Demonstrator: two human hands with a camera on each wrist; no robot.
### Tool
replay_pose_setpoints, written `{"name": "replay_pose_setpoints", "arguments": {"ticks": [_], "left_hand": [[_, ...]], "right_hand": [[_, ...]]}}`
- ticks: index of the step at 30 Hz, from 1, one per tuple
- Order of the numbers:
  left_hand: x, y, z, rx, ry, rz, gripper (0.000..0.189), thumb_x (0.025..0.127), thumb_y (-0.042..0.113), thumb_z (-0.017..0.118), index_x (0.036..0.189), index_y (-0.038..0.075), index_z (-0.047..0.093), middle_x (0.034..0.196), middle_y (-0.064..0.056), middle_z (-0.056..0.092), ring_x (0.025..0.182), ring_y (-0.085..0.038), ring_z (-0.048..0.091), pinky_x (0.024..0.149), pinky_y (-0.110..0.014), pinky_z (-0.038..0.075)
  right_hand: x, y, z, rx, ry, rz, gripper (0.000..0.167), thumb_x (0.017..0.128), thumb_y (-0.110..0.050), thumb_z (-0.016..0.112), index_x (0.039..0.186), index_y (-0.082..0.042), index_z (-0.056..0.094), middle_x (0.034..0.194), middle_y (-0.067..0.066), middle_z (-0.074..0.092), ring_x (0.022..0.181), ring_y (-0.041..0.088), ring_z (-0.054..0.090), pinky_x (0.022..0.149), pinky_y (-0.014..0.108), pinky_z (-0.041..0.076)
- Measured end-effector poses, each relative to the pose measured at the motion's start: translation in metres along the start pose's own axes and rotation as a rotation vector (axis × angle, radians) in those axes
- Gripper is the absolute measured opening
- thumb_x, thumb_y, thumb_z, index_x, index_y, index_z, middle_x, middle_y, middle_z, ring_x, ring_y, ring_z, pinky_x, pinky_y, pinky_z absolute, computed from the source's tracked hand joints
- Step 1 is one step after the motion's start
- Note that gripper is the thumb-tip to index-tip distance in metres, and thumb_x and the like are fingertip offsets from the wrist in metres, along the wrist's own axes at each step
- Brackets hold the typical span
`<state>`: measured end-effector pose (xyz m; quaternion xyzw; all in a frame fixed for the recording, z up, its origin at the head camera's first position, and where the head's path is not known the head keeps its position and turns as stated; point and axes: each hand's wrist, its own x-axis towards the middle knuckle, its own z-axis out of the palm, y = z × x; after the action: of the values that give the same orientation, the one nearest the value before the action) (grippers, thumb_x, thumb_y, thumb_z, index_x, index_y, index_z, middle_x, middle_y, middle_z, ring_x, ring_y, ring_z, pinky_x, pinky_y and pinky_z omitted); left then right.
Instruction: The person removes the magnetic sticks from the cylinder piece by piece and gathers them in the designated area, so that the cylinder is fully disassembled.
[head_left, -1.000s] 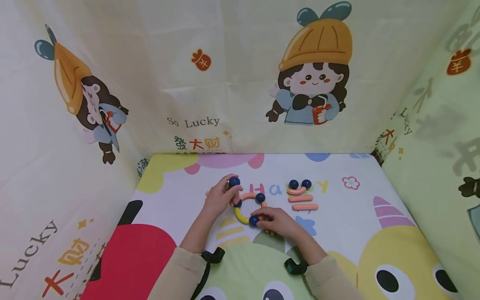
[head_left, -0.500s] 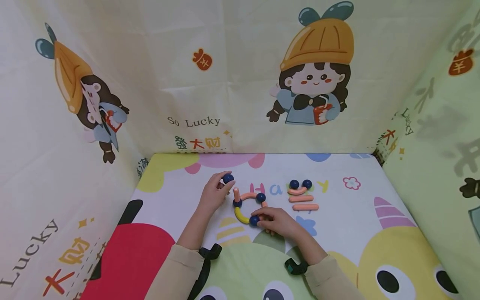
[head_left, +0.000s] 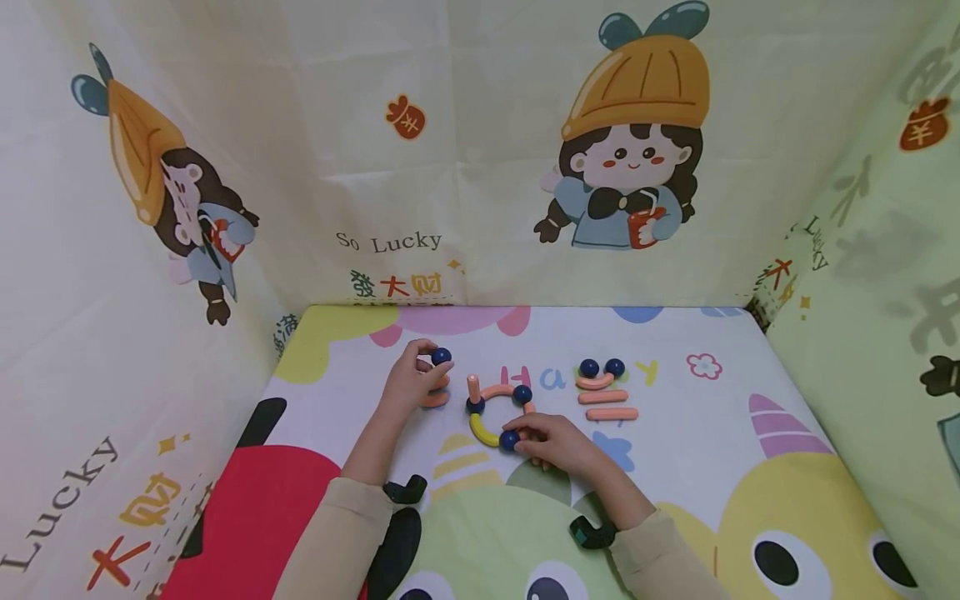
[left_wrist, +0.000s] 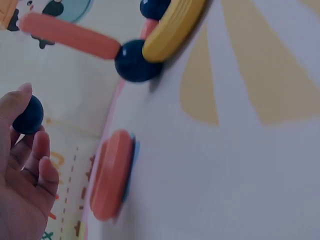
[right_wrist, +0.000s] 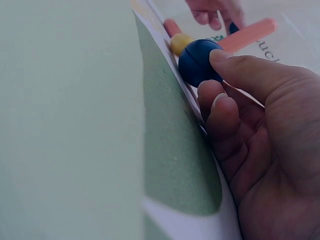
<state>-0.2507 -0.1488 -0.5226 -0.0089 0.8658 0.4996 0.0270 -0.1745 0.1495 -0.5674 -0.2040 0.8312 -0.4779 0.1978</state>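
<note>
In the head view my left hand [head_left: 408, 383] holds a dark blue ball [head_left: 441, 357] between thumb and fingers, above the table and left of a ring of rods and balls. My right hand [head_left: 558, 442] pinches another blue ball [head_left: 509, 440] at the ring's near side. A yellow curved rod [head_left: 482, 431] joins that ball to the ring's left ball [head_left: 475, 406], from which a pink rod [head_left: 473, 388] stands up. A pink curved rod [head_left: 497, 390] runs to the far ball [head_left: 522, 394]. Fingers partly cover the ring's right side.
Pink pieces [left_wrist: 112, 175] lie beside my left hand, partly hidden in the head view. To the right are two blue balls [head_left: 589, 367], a curved pink rod [head_left: 596, 382] and two straight pink rods [head_left: 603, 397]. Printed cloth walls [head_left: 480, 183] enclose the table's back and sides.
My left hand has moved left with its blue ball, away from the ring. The standing pink rod and the pink pieces at the left have come into sight. The right hand stays put.
</note>
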Motion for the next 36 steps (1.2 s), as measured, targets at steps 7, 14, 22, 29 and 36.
{"name": "replay_pose_setpoints", "arguments": {"ticks": [7, 14, 22, 29, 36], "left_hand": [[0.015, -0.016, -0.007, 0.095, -0.022, -0.087, 0.049, 0.089, 0.048, 0.069, 0.13, 0.026, 0.053, 0.13, -0.006, 0.057, 0.117, -0.028, 0.053, 0.1, -0.046, 0.047], [0.022, -0.032, -0.007, 0.146, -0.055, -0.121, 0.048, 0.093, 0.044, 0.066, 0.135, 0.025, 0.052, 0.146, -0.009, 0.05, 0.134, -0.03, 0.047, 0.111, -0.051, 0.038], [0.026, -0.043, -0.007, 0.268, -0.069, -0.046, 0.05, 0.094, 0.042, 0.065, 0.137, 0.021, 0.053, 0.14, -0.011, 0.057, 0.13, -0.031, 0.052, 0.109, -0.051, 0.041], [0.024, -0.043, -0.005, 0.307, -0.075, -0.002, 0.05, 0.094, 0.036, 0.067, 0.138, 0.016, 0.054, 0.139, -0.012, 0.058, 0.13, -0.031, 0.052, 0.11, -0.05, 0.04], [0.023, -0.042, -0.005, 0.304, -0.086, 0.011, 0.051, 0.094, 0.033, 0.068, 0.14, 0.016, 0.054, 0.142, -0.012, 0.056, 0.134, -0.032, 0.049, 0.112, -0.05, 0.038]], "right_hand": [[-0.001, 0.0, -0.001, -0.008, 0.001, -0.003, 0.03, 0.096, -0.034, 0.064, 0.125, -0.039, 0.063, 0.086, -0.001, 0.061, 0.057, 0.015, 0.059, 0.056, 0.032, 0.054], [0.001, 0.001, -0.001, 0.003, -0.002, -0.01, 0.029, 0.096, -0.036, 0.064, 0.125, -0.038, 0.063, 0.087, -0.001, 0.061, 0.057, 0.015, 0.059, 0.056, 0.032, 0.054], [0.002, 0.003, 0.001, -0.005, -0.008, -0.01, 0.03, 0.096, -0.035, 0.064, 0.126, -0.037, 0.063, 0.087, -0.002, 0.061, 0.057, 0.015, 0.059, 0.056, 0.032, 0.054], [0.001, 0.003, 0.001, -0.004, -0.01, -0.003, 0.03, 0.096, -0.033, 0.064, 0.126, -0.036, 0.064, 0.087, -0.002, 0.062, 0.057, 0.015, 0.059, 0.056, 0.032, 0.054], [0.001, 0.003, 0.001, 0.0, -0.004, -0.006, 0.03, 0.096, -0.034, 0.065, 0.126, -0.036, 0.064, 0.087, -0.002, 0.062, 0.057, 0.016, 0.059, 0.056, 0.032, 0.054]]}}
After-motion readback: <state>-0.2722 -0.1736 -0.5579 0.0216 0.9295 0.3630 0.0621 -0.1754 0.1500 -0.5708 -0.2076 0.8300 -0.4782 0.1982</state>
